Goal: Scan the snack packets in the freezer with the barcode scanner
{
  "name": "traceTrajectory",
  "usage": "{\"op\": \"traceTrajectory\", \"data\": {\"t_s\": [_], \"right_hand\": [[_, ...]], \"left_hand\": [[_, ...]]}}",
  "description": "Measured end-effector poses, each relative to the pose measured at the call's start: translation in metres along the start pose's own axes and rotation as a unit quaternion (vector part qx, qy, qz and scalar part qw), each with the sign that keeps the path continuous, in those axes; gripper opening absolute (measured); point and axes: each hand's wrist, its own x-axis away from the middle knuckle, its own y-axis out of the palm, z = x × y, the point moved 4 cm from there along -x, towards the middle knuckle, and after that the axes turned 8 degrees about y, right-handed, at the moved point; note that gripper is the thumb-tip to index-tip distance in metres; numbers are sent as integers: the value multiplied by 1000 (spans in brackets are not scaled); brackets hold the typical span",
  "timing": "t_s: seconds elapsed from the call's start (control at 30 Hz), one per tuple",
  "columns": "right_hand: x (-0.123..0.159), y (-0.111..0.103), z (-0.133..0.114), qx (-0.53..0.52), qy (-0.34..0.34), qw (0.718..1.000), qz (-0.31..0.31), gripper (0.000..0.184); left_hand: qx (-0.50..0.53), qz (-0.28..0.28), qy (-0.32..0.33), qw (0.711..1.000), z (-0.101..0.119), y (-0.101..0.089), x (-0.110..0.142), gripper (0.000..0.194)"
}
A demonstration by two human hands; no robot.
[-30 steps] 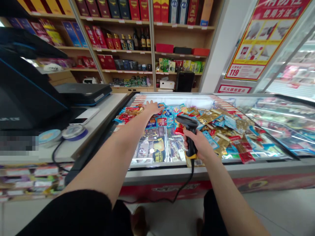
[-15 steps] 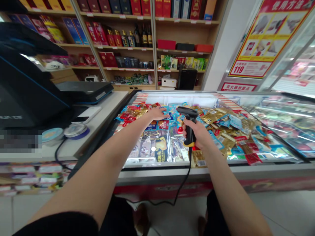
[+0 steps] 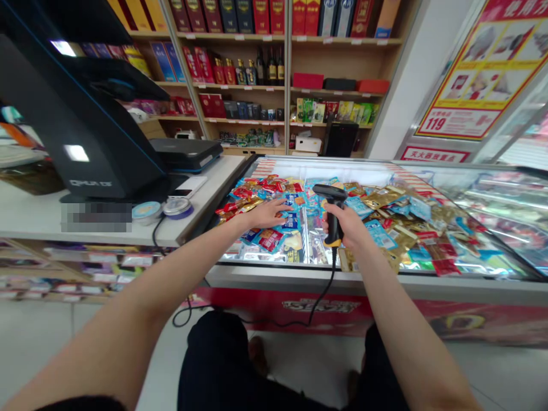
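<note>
My left hand (image 3: pixel 266 214) lies flat with fingers spread on small snack packets, next to a blue packet (image 3: pixel 291 221) and a red-and-blue packet (image 3: pixel 269 240). My right hand (image 3: pixel 346 224) is wrapped round the handle of a black barcode scanner (image 3: pixel 330 193) with a yellow-trimmed base, held above the freezer's glass lid. Its black cable (image 3: pixel 326 297) hangs down over the freezer front. Red packets (image 3: pixel 244 193) are heaped beyond my left hand. Right of the scanner lies a pile of gold packets (image 3: pixel 384 197) mixed with blue and red ones.
The glass-topped chest freezer (image 3: pixel 257 274) stands before me. A counter (image 3: pixel 188 220) at the left bears a black checkout terminal (image 3: pixel 107 154), a black scale (image 3: pixel 188 151), a phone (image 3: pixel 182 191) and two round tubs. Shelves (image 3: pixel 240 87) with boxes and bottles rise behind.
My left hand has come nearer over the lid, and packets under it have shifted toward the front edge. The scanner stays in my right hand. The view has turned left.
</note>
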Motion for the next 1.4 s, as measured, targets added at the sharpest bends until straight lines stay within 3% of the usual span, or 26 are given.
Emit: {"op": "traceTrajectory", "data": {"t_s": [0.13,0.27,0.37,0.43,0.5,0.57,0.7,0.8,0.97,1.07,1.2,1.3,1.4], "right_hand": [[2,0,2,-5,1,1000,3,33],[4,0,3,-4,21,1000,3,31],[5,0,2,-9,34,999,7,29],[6,1,1,-11,41,999,10,27],[7,2,1,-10,45,999,10,27],[7,2,1,-8,44,999,9,26],[6,2,3,-11,39,999,9,26],[6,0,4,-6,33,999,10,26],[7,0,2,13,-2,1000,14,28],[8,2,-2,22,-22,999,11,30],[10,2,-9,30,-25,999,24,33],[12,0,-14,42,-31,998,22,35],[17,1,-18,57,-37,998,13,35]], "left_hand": [[3,27,21,999,10,-2,25,56],[23,166,25,986,6,-19,44,57],[-42,248,-130,959,-27,-32,62,56],[-67,193,-267,942,-53,-30,73,53],[-57,106,-321,940,-69,-23,78,47],[-46,63,-309,948,-72,-19,77,45],[-31,82,-297,951,-61,-26,69,39],[-8,165,-304,938,-52,-38,62,38],[115,321,-239,909,-30,-47,41,29],[258,371,-189,872,-9,-34,22,24],[398,427,-144,799,18,-14,-2,25],[447,466,-141,750,29,-4,-14,28],[444,503,-139,728,33,0,-19,28]]}}
